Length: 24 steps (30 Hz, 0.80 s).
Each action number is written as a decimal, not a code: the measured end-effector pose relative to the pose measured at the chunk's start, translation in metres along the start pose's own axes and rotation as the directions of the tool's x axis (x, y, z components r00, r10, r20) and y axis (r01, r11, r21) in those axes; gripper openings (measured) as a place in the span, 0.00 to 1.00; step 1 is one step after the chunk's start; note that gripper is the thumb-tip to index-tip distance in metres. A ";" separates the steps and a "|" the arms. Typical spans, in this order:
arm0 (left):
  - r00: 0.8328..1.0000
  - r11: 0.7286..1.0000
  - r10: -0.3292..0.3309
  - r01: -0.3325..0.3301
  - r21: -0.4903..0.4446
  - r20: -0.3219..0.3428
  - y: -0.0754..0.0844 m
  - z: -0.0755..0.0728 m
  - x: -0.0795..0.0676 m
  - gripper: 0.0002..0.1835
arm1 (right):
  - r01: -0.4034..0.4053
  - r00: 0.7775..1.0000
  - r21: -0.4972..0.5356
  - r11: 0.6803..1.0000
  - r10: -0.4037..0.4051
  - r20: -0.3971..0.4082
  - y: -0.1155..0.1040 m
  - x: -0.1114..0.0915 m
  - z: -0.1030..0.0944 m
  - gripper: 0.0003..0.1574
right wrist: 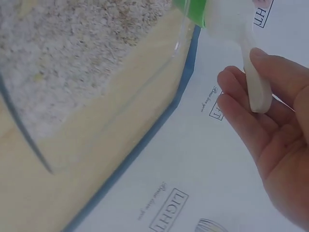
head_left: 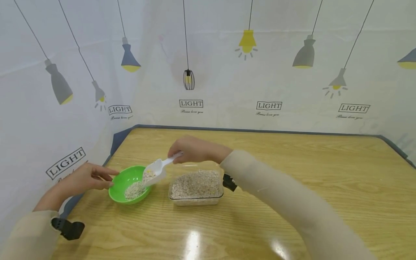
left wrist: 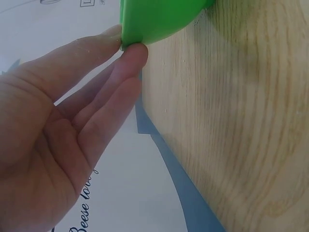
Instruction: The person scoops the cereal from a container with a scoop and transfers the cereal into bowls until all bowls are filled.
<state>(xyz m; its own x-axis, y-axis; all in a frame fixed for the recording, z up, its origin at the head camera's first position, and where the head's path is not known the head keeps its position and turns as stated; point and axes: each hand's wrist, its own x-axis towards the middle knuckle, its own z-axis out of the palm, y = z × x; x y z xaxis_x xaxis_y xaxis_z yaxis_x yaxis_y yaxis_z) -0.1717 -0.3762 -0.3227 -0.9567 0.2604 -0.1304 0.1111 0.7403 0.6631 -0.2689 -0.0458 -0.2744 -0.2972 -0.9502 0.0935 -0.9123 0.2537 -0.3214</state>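
On the wood table [head_left: 308, 162], a clear container [head_left: 195, 202] is filled w/ flakes [head_left: 196, 184]. To its L, the green bowl [head_left: 121, 186], partly filled w/ flakes, is pinched at its outer rim btwn thumb & fingers of L hand [head_left: 82, 177]. White scoop [head_left: 158, 167] is held by R hand [head_left: 195, 148], handle end pinched btwn thumb & fingers, loaded head out past grip, at bowl's R rim.

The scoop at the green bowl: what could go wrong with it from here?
Flakes might spill from the scoop onto the table, because it is at the bowl's edge, not its middle. The bowl might also tip or slide if the scoop pushes it, since the left hand holds only its rim.
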 end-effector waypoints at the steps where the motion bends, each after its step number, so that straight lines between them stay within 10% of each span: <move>1: 1.000 1.000 -0.004 0.004 0.001 0.001 0.000 0.000 0.000 0.25 | 0.004 1.000 -0.013 1.000 -0.003 0.010 -0.001 0.001 -0.002 0.12; 24: 1.000 1.000 0.023 -0.023 -0.017 0.002 -0.002 -0.001 0.001 0.24 | -0.021 0.988 -0.207 0.978 0.052 0.144 -0.025 0.041 -0.011 0.11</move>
<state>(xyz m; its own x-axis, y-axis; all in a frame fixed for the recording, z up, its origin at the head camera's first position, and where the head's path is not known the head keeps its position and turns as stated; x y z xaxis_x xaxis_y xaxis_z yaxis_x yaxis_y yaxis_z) -0.1728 -0.3782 -0.3239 -0.9532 0.2788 -0.1165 0.1288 0.7236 0.6782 -0.2613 -0.0887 -0.2527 -0.3004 -0.9519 -0.0597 -0.9444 0.3056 -0.1213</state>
